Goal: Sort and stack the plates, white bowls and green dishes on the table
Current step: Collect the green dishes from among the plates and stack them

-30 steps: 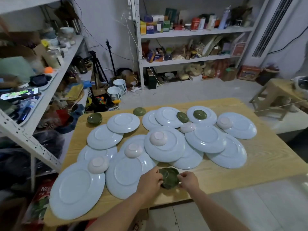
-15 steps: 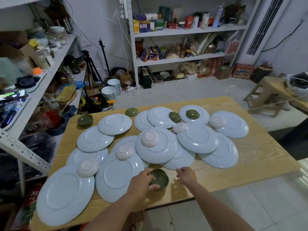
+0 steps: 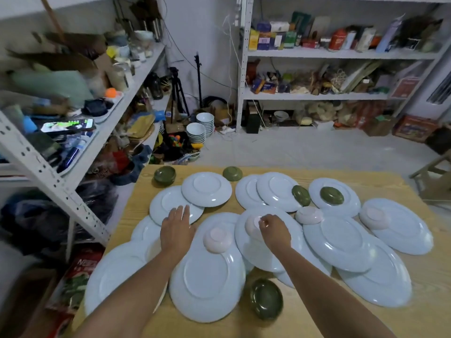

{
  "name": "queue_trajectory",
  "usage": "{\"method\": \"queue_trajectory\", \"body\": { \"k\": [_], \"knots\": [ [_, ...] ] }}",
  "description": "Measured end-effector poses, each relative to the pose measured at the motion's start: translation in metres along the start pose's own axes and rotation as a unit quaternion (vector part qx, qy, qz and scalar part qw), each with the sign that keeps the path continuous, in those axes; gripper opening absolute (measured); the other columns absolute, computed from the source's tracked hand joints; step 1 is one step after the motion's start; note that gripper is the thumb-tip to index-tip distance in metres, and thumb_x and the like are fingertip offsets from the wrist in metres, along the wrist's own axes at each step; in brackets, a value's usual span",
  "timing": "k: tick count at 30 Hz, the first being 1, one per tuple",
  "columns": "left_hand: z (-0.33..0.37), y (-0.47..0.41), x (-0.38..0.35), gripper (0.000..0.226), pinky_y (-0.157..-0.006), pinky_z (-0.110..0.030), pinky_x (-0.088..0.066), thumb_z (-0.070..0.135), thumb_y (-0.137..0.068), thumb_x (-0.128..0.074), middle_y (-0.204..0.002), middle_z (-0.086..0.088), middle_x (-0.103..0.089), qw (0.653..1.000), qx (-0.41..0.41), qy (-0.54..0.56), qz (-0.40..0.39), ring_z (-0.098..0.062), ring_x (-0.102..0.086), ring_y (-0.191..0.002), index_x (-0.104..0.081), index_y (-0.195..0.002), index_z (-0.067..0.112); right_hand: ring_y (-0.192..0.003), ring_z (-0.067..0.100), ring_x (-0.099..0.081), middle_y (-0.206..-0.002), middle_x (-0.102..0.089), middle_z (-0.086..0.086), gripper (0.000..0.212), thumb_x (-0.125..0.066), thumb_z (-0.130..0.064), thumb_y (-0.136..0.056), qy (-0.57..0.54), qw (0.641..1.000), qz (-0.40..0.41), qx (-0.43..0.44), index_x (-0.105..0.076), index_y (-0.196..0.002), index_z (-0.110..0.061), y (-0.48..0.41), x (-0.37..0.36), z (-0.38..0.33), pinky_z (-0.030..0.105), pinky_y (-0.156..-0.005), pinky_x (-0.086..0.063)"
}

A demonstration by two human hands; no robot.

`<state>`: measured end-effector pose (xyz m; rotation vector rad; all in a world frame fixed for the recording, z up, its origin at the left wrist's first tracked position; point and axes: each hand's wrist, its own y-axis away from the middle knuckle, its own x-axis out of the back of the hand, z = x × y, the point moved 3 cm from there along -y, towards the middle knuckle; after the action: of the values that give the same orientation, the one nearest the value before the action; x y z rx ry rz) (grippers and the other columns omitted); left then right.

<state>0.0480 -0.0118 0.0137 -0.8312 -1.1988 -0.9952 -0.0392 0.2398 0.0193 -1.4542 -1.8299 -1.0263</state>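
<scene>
- Your left hand [image 3: 177,230] lies flat, its fingers [image 3: 181,212] straight, on a pale plate [image 3: 161,203] at the left of the spread.
- Your right hand [image 3: 274,230] curls its fingertips on the foot of an upturned white bowl [image 3: 251,225], which sits on a large central plate [image 3: 253,254].
- A second upturned bowl [image 3: 218,240] rests between your hands, on the near plate [image 3: 207,281].
- An upright green dish [image 3: 266,298] stands on the wooden surface [image 3: 434,284], just beside that near plate.
- At the far left corner, stacked green dishes [image 3: 165,175] sit upright.
- Another green dish [image 3: 332,195] lies upside down on a far plate [image 3: 351,206].
</scene>
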Motion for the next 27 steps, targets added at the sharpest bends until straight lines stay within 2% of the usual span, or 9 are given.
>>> {"method": "queue_trajectory", "body": {
  "k": [3, 10, 17, 22, 27],
  "knots": [
    [-0.03, -0.038, 0.01, 0.064, -0.115, -0.037, -0.021, 0.045, -0.1, -0.033, -0.159, -0.008, -0.018, 0.999, 0.028, -0.024, -0.03, -0.024, -0.016, -0.146, -0.016, -0.152, 0.013, -0.122, 0.021, -0.049, -0.13, -0.053, 0.004, 0.035, -0.045, -0.026, -0.097, 0.041, 0.998, 0.005, 0.047, -0.054, -0.129, -0.016, -0.03, -0.009, -0.038, 0.033, -0.093, -0.044],
    [-0.081, -0.123, 0.009, 0.066, -0.119, -0.038, -0.015, 0.043, -0.101, -0.03, -0.161, -0.006, -0.006, 0.994, 0.062, -0.024, -0.086, -0.025, -0.006, -0.148, -0.006, -0.153, 0.011, -0.129, 0.02, -0.043, -0.141, -0.046, 0.002, 0.041, -0.041, -0.024, -0.098, 0.166, 0.982, -0.016, 0.088, -0.045, -0.138, -0.017, -0.108, -0.04, -0.098, 0.032, -0.102, -0.038],
    [-0.11, -0.192, -0.021, 0.055, -0.118, -0.037, -0.017, 0.031, -0.104, -0.022, -0.161, -0.004, -0.006, 0.99, 0.066, -0.035, -0.123, -0.024, -0.005, -0.148, -0.007, -0.153, 0.012, -0.133, 0.022, -0.037, -0.147, -0.038, 0.002, 0.048, -0.045, -0.017, -0.095, 0.233, 0.968, -0.044, 0.084, -0.034, -0.142, -0.015, -0.175, -0.072, -0.12, 0.034, -0.098, -0.04],
    [-0.129, -0.225, -0.041, 0.054, -0.119, -0.037, -0.017, 0.026, -0.102, -0.03, -0.16, -0.003, -0.011, 0.988, 0.053, -0.062, -0.13, -0.024, -0.007, -0.148, -0.013, -0.152, 0.015, -0.141, 0.022, -0.027, -0.157, -0.023, 0.001, 0.061, -0.043, -0.012, -0.093, 0.247, 0.966, -0.046, 0.062, -0.021, -0.15, -0.016, -0.218, -0.086, -0.122, 0.033, -0.104, -0.037],
    [-0.137, -0.242, -0.052, 0.05, -0.118, -0.036, -0.016, 0.027, -0.102, -0.031, -0.159, -0.002, -0.018, 0.988, 0.029, -0.078, -0.131, -0.024, -0.007, -0.148, -0.023, -0.15, 0.017, -0.144, 0.024, -0.022, -0.159, -0.015, 0.004, 0.063, -0.045, -0.008, -0.09, 0.246, 0.967, -0.037, 0.053, -0.021, -0.148, -0.015, -0.249, -0.095, -0.128, 0.037, -0.109, -0.034]
  ]
}}
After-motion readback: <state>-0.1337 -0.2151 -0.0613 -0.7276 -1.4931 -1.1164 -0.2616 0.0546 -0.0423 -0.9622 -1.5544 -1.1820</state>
